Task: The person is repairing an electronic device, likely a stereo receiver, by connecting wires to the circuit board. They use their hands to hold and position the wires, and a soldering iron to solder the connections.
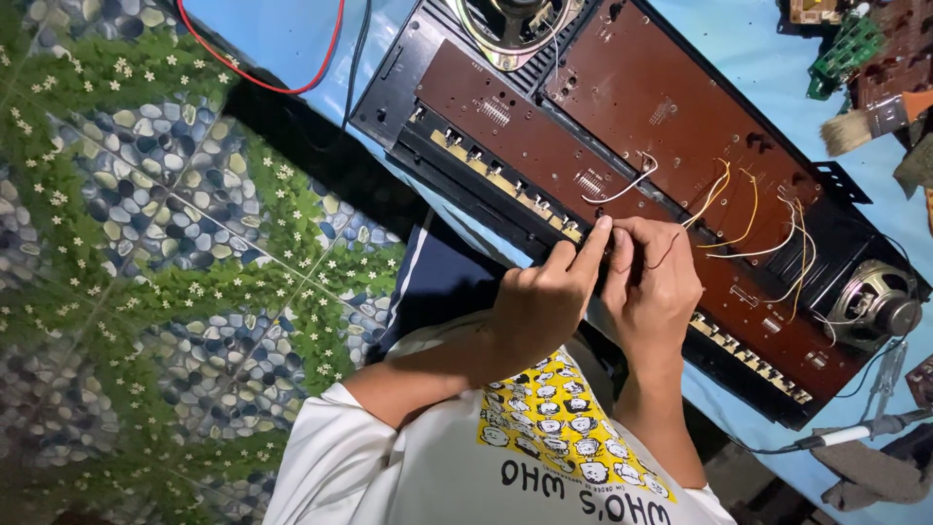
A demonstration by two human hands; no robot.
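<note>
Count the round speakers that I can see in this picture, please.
2. One speaker lies at the top edge, above the brown circuit boards, partly cut off. The other speaker sits at the right end of the black case. Others may be hidden.

— What can't you make out here?

— The two hands, left hand point(544, 301) and right hand point(653, 282), cover the near edge of the long brown circuit board point(622, 126); whatever the fingertips pinch there is hidden.

— And the round grey loudspeaker point(510, 24) at the far end?

— Cut off by the picture's top edge. The green circuit board point(844, 49) at the counter's point(282, 34) far corner is too small to read in detail.

— The red wire point(262, 86)?

— It runs out past the top edge; both ends are unseen.
</note>
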